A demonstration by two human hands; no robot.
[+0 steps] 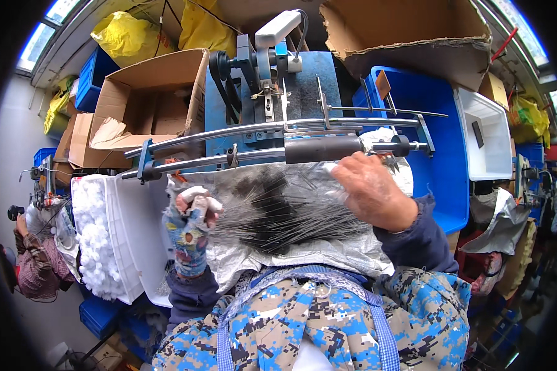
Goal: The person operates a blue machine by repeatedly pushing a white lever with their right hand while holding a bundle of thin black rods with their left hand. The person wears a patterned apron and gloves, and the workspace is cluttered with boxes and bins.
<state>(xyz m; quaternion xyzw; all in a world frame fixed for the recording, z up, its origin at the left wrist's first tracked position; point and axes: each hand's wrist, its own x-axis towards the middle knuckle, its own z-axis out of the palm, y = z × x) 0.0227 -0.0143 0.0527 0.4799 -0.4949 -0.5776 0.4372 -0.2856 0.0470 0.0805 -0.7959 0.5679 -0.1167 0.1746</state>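
My left hand, its fingertips wrapped in white, is closed with the fingers curled in. It hovers at the left end of a loose pile of thin metal wires; anything between the fingers is too small to make out. My right hand has white-wrapped fingertips bent together just below the right end of a black sleeve on a metal bar. What it pinches, if anything, is hidden. The wires lie on a silvery sheet over my lap. Beyond the bars stands a blue machine.
Left of the sheet is a white bin beside white fluffy pieces. An open cardboard box stands behind it. A blue tub and a white tray are at the right. Another person sits at far left.
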